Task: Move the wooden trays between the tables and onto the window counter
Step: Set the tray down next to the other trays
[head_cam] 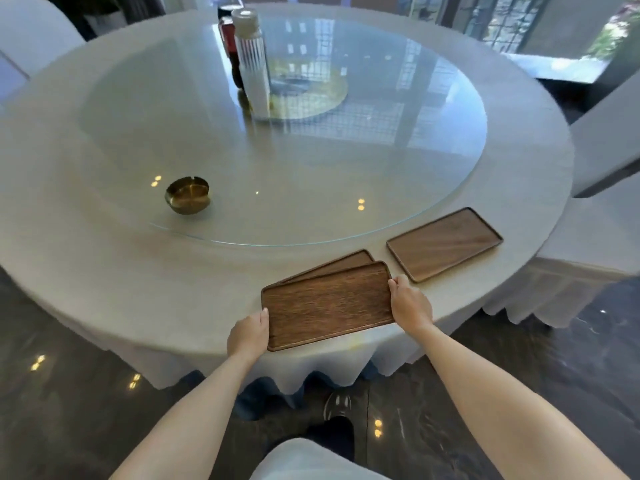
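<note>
A round bench (104, 271) with a white cloth fills most of the view, and a glass turntable (346, 168) lies on it. Near the front edge is a top tray (327, 304), resting askew on a lower tray (343, 262). A third tray (444, 243) lies flat just beside them to the right, apart from both. The left hand (248, 336) grips the left short edge of the top tray, and the right hand (410, 304) grips its right short edge. Two bottles (251, 60) stand on the turntable near its centre, and a brass ashtray (187, 195) sits near its left front rim.
</note>
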Tool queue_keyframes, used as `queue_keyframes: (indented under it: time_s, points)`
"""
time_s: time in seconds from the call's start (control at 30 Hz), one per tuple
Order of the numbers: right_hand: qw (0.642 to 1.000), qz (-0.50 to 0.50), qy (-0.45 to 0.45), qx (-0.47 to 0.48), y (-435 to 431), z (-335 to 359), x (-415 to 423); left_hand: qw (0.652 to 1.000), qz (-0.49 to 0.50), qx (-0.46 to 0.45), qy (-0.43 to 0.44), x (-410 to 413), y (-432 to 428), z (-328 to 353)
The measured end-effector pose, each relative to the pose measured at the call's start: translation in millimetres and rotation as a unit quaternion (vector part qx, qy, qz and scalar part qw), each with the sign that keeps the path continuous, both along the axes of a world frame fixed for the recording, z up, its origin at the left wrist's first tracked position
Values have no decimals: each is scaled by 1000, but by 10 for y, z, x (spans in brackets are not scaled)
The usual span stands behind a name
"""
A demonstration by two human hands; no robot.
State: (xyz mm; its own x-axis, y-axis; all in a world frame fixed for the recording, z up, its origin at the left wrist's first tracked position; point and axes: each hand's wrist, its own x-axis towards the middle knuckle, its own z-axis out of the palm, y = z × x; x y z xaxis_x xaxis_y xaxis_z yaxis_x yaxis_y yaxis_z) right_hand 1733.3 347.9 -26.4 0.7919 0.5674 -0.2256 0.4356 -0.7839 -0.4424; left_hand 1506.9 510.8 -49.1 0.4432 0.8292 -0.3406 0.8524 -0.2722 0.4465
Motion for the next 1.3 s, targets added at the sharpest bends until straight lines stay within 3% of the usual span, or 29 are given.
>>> queue_keyframes:
  time_s: [0.3,0.57,0.8,1.07,1.3]
  points:
    - [982,150,-49,-105,373,-205,460,997,71,-24,35,153,-17,-168]
    - [975,177,-79,-112,449,-268,575,994,95,4,52,229,-47,-213]
    - [960,206,-85,-172,494,-262,593,994,95,24,58,237,-78,-241]
    - [958,241,-88,-129,462,-257,681,987,154,21,44,274,-124,-216]
    - [944,297,-107,-98,482,-148,903,964,238,117,-17,626,-217,24]
